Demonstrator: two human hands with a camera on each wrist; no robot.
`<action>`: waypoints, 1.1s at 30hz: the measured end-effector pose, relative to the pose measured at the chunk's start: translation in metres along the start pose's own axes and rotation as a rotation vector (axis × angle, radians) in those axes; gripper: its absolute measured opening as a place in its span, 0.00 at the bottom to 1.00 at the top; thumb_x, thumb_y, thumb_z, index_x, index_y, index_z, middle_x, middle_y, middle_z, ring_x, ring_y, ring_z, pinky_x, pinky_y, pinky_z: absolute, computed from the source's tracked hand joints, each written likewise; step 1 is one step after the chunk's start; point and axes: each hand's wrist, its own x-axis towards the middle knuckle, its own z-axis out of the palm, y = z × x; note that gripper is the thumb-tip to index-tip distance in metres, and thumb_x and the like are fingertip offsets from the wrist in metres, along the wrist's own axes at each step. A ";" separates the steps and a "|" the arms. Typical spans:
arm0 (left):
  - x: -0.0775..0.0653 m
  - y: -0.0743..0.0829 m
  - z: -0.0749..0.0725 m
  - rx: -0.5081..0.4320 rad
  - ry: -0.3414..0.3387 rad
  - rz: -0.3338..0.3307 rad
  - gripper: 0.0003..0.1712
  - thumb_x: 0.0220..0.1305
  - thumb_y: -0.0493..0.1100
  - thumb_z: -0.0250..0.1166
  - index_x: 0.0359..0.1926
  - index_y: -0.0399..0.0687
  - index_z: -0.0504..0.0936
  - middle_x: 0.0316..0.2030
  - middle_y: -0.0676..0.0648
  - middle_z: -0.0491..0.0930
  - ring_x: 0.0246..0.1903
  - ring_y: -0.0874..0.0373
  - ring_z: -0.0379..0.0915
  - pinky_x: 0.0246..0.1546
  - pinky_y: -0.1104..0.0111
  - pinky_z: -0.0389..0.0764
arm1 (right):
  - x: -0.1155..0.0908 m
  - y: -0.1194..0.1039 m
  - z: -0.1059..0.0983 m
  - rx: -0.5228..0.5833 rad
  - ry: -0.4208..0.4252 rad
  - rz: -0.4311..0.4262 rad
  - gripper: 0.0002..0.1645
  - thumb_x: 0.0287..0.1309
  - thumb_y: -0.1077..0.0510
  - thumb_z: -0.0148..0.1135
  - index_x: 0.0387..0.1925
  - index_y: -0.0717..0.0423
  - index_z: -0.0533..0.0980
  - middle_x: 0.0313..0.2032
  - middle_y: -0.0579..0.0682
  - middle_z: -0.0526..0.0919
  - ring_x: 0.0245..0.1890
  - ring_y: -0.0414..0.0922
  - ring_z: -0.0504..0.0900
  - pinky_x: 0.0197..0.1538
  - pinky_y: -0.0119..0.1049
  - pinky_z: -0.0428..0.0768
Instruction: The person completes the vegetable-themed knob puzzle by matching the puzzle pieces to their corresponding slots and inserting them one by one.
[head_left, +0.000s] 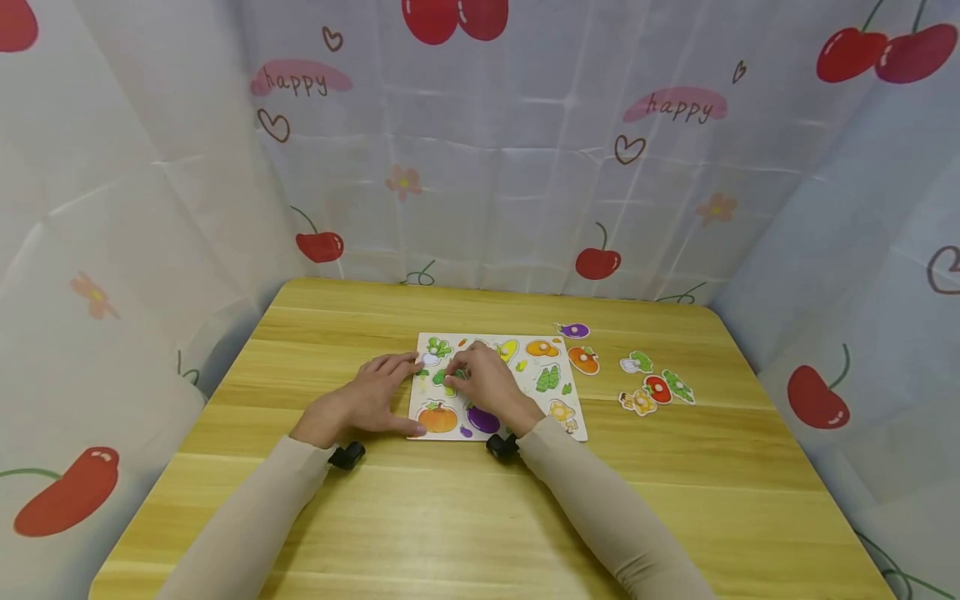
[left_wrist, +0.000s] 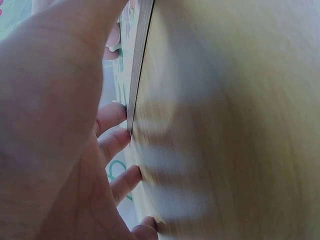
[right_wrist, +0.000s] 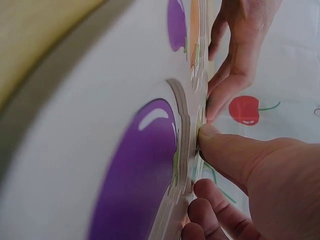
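Note:
A white vegetable puzzle board (head_left: 517, 421) lies on the table under both hands. My left hand (head_left: 371, 396) rests along its left side, fingers spread, with fingertips (left_wrist: 119, 111) at the board's edge and the thumb over the near left corner. My right hand (head_left: 487, 383) reaches over the board, thumb and forefinger pinching a green broccoli piece (head_left: 439, 381) at its place on the left; the fingers partly cover it. In the right wrist view the thumb (right_wrist: 212, 137) presses close to the board's face, beyond the printed eggplant (right_wrist: 140, 150).
Loose pieces lie right of the board: an eggplant piece (head_left: 575, 331), a pumpkin piece (head_left: 583, 360), a tomato piece (head_left: 657, 389), a mushroom piece (head_left: 639, 402) and leafy green ones (head_left: 678, 387). A cherry-print curtain (head_left: 480, 208) surrounds the wooden table (head_left: 420, 517).

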 end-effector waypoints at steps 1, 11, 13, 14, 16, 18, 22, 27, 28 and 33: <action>0.000 0.000 0.000 0.000 0.001 0.000 0.68 0.66 0.72 0.83 0.91 0.40 0.64 0.93 0.35 0.58 0.89 0.25 0.55 0.87 0.22 0.57 | 0.000 0.000 0.000 0.001 0.000 -0.002 0.03 0.75 0.53 0.82 0.44 0.47 0.95 0.45 0.50 0.88 0.42 0.43 0.81 0.46 0.37 0.83; 0.001 -0.002 0.001 -0.011 -0.004 -0.004 0.69 0.66 0.72 0.83 0.92 0.41 0.63 0.93 0.35 0.57 0.90 0.26 0.54 0.87 0.23 0.56 | -0.002 0.002 -0.002 0.019 -0.022 0.016 0.07 0.75 0.52 0.82 0.49 0.49 0.94 0.49 0.50 0.88 0.44 0.45 0.83 0.51 0.41 0.87; 0.001 -0.003 0.001 -0.013 -0.005 -0.004 0.69 0.66 0.73 0.83 0.92 0.41 0.63 0.93 0.35 0.57 0.90 0.26 0.54 0.87 0.23 0.56 | -0.002 0.003 -0.003 0.017 -0.024 0.011 0.09 0.75 0.51 0.82 0.50 0.49 0.94 0.49 0.50 0.88 0.44 0.44 0.83 0.51 0.41 0.87; 0.001 -0.003 0.002 -0.014 -0.005 -0.004 0.69 0.66 0.73 0.83 0.92 0.41 0.63 0.93 0.35 0.57 0.90 0.26 0.53 0.87 0.23 0.56 | -0.002 0.003 -0.003 0.014 -0.024 0.008 0.09 0.75 0.51 0.82 0.51 0.49 0.94 0.49 0.50 0.88 0.44 0.44 0.83 0.51 0.41 0.87; 0.001 -0.004 0.002 -0.015 -0.005 -0.002 0.69 0.66 0.73 0.83 0.92 0.41 0.63 0.93 0.35 0.57 0.90 0.26 0.53 0.87 0.23 0.56 | -0.003 0.003 -0.004 0.020 -0.025 0.005 0.10 0.76 0.51 0.82 0.52 0.49 0.94 0.50 0.50 0.88 0.45 0.44 0.83 0.52 0.41 0.87; 0.002 -0.005 0.002 -0.016 -0.006 -0.001 0.69 0.66 0.73 0.83 0.92 0.41 0.62 0.93 0.35 0.56 0.90 0.26 0.53 0.87 0.23 0.56 | -0.004 0.003 -0.005 0.028 -0.026 0.009 0.11 0.76 0.50 0.81 0.52 0.49 0.94 0.51 0.51 0.88 0.46 0.44 0.83 0.53 0.42 0.87; 0.002 -0.006 0.003 -0.017 -0.005 -0.001 0.70 0.66 0.73 0.83 0.92 0.41 0.62 0.93 0.35 0.56 0.90 0.27 0.53 0.87 0.23 0.56 | -0.006 0.003 -0.010 0.063 -0.021 0.027 0.12 0.76 0.51 0.81 0.54 0.51 0.94 0.55 0.53 0.88 0.47 0.46 0.84 0.56 0.45 0.89; 0.003 -0.006 0.004 -0.020 -0.005 -0.007 0.70 0.65 0.74 0.83 0.92 0.41 0.63 0.93 0.36 0.56 0.90 0.27 0.53 0.88 0.24 0.55 | -0.008 0.006 -0.019 0.069 0.008 0.038 0.13 0.77 0.53 0.80 0.56 0.53 0.94 0.58 0.57 0.89 0.51 0.52 0.89 0.59 0.50 0.91; 0.003 -0.006 0.004 -0.022 -0.005 -0.007 0.69 0.65 0.73 0.83 0.92 0.41 0.63 0.93 0.36 0.56 0.90 0.27 0.53 0.88 0.24 0.55 | -0.008 0.008 -0.021 0.063 0.016 0.041 0.12 0.78 0.53 0.79 0.55 0.53 0.94 0.57 0.57 0.89 0.51 0.54 0.90 0.59 0.51 0.92; 0.002 -0.006 0.004 -0.031 -0.008 -0.007 0.70 0.65 0.73 0.83 0.92 0.41 0.62 0.93 0.35 0.56 0.90 0.27 0.52 0.89 0.24 0.54 | -0.012 0.019 -0.034 0.046 0.049 0.074 0.11 0.78 0.54 0.79 0.56 0.51 0.94 0.55 0.57 0.89 0.55 0.56 0.91 0.58 0.53 0.93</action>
